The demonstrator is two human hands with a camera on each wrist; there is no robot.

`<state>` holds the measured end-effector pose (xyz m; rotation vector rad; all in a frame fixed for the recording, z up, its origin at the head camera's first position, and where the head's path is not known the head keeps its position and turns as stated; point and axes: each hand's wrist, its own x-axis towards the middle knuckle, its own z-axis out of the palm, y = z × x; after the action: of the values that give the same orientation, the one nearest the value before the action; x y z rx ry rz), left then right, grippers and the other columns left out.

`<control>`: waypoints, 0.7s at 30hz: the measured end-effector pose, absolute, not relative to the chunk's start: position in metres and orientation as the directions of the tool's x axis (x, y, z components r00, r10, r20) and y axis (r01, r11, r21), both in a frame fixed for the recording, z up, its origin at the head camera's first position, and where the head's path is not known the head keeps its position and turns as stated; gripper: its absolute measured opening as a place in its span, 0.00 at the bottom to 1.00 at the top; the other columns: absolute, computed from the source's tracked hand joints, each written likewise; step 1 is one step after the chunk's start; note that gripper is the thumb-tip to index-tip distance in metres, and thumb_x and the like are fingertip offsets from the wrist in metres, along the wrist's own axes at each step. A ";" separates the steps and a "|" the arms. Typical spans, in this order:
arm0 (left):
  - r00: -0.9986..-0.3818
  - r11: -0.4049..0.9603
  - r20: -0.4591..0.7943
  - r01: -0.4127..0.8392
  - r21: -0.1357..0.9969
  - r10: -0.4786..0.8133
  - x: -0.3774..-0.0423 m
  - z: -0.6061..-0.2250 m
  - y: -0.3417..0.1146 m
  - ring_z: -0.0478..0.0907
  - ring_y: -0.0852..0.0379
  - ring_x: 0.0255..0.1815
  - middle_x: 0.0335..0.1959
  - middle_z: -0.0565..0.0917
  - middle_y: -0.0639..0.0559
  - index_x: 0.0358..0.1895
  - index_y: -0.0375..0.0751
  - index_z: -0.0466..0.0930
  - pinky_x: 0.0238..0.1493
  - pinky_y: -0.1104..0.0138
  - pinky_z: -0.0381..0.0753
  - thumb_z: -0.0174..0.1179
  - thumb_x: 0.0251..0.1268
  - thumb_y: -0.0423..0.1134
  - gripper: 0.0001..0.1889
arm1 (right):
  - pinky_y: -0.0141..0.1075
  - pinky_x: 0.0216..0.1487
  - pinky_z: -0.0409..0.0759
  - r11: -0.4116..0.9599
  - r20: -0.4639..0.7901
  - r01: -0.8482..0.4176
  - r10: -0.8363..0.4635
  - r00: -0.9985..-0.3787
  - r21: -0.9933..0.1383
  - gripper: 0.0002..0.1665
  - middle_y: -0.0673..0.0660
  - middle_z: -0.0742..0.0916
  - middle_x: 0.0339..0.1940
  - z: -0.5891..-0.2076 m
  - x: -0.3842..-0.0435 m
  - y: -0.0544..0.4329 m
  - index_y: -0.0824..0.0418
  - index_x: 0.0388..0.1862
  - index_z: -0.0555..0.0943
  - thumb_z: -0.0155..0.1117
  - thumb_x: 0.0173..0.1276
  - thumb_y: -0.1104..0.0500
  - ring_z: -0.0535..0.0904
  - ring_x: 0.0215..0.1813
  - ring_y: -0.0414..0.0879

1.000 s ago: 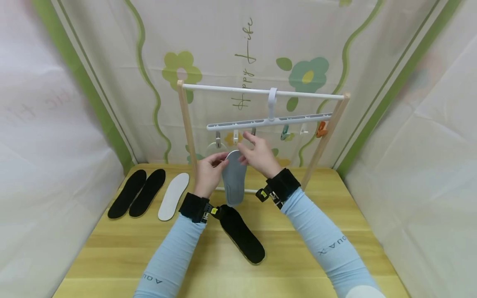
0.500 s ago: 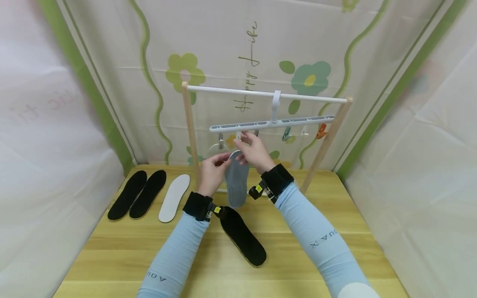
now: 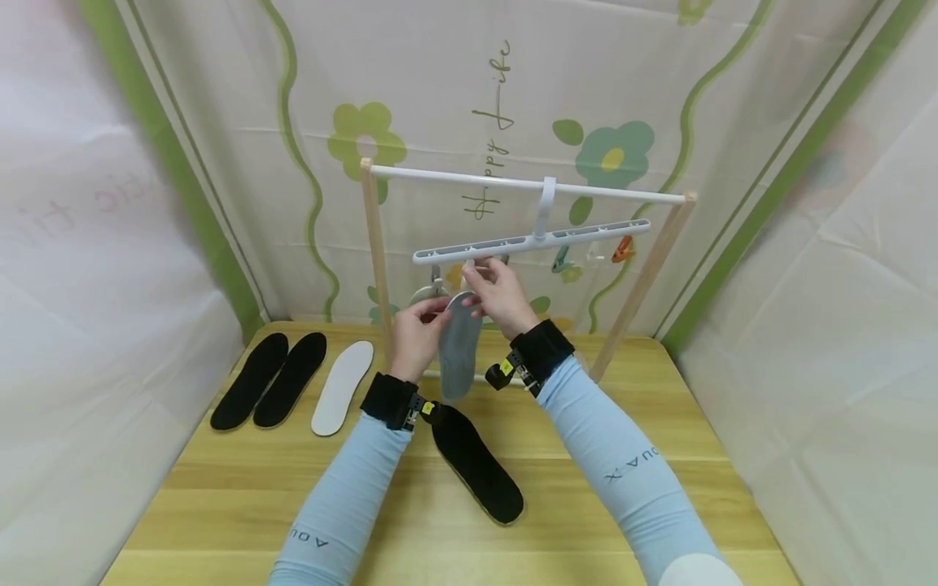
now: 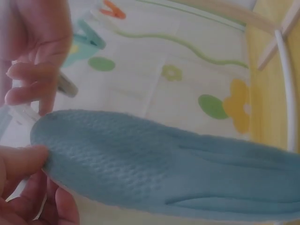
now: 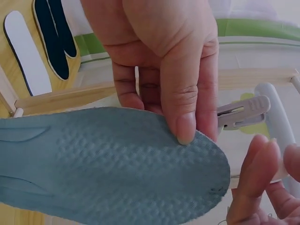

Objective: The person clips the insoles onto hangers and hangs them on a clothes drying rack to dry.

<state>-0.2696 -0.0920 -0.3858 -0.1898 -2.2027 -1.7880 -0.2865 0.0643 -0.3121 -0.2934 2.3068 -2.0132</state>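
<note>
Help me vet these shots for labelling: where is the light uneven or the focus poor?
Head view: fairly even light, with a pale sheen on the near part of the table; left wrist view: hazy and soft, the right hand blurred, though dimples on the insole show; right wrist view: dimmer, those dimples clearer.
</note>
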 end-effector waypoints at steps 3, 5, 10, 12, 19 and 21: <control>-0.944 0.220 0.317 0.292 0.931 -0.089 -0.270 -0.386 -0.092 0.80 0.53 0.41 0.44 0.86 0.49 0.50 0.40 0.87 0.43 0.61 0.82 0.64 0.68 0.35 0.10 | 0.33 0.27 0.80 0.115 0.064 -0.086 -0.183 -0.981 -0.990 0.27 0.62 0.79 0.61 -0.312 -0.287 0.064 0.62 0.70 0.68 0.54 0.78 0.52 0.82 0.36 0.52; -0.942 0.215 0.321 0.296 0.931 -0.095 -0.270 -0.385 -0.092 0.81 0.53 0.41 0.44 0.86 0.48 0.50 0.39 0.87 0.43 0.61 0.82 0.64 0.68 0.34 0.10 | 0.32 0.27 0.80 0.109 0.076 -0.097 -0.181 -0.981 -0.989 0.27 0.61 0.80 0.59 -0.313 -0.287 0.064 0.62 0.70 0.68 0.53 0.78 0.51 0.81 0.35 0.51; -0.943 0.216 0.319 0.293 0.931 -0.096 -0.270 -0.385 -0.092 0.80 0.53 0.41 0.44 0.86 0.49 0.49 0.40 0.87 0.44 0.60 0.82 0.64 0.68 0.35 0.10 | 0.30 0.27 0.79 0.114 0.141 -0.157 -0.137 -0.981 -0.981 0.26 0.61 0.82 0.51 -0.318 -0.287 0.063 0.60 0.66 0.71 0.54 0.77 0.47 0.75 0.26 0.42; -0.944 0.220 0.318 0.292 0.931 -0.093 -0.270 -0.385 -0.092 0.80 0.53 0.41 0.44 0.86 0.49 0.49 0.40 0.87 0.43 0.60 0.82 0.64 0.68 0.35 0.10 | 0.30 0.27 0.79 0.120 0.146 -0.160 -0.115 -0.983 -0.980 0.26 0.62 0.82 0.50 -0.319 -0.287 0.062 0.61 0.65 0.72 0.54 0.76 0.47 0.72 0.24 0.41; -0.942 0.232 0.325 0.299 0.926 -0.083 -0.268 -0.387 -0.092 0.81 0.52 0.40 0.43 0.87 0.48 0.49 0.40 0.87 0.42 0.61 0.83 0.64 0.68 0.34 0.10 | 0.30 0.27 0.79 0.112 0.133 -0.140 -0.071 -0.989 -0.984 0.28 0.63 0.80 0.46 -0.320 -0.286 0.060 0.62 0.64 0.73 0.54 0.74 0.46 0.71 0.23 0.40; -0.941 0.233 0.330 0.304 0.924 -0.081 -0.267 -0.387 -0.092 0.81 0.52 0.40 0.44 0.87 0.48 0.49 0.39 0.87 0.42 0.61 0.83 0.64 0.68 0.34 0.10 | 0.30 0.27 0.80 0.109 0.137 -0.142 -0.058 -0.989 -0.984 0.28 0.61 0.80 0.44 -0.321 -0.285 0.059 0.62 0.64 0.73 0.54 0.74 0.46 0.71 0.23 0.40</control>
<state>-0.2667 -0.0924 -0.3874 -0.2067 -2.2026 -1.7603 -0.2854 0.0594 -0.3205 -0.2163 2.3855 -2.1293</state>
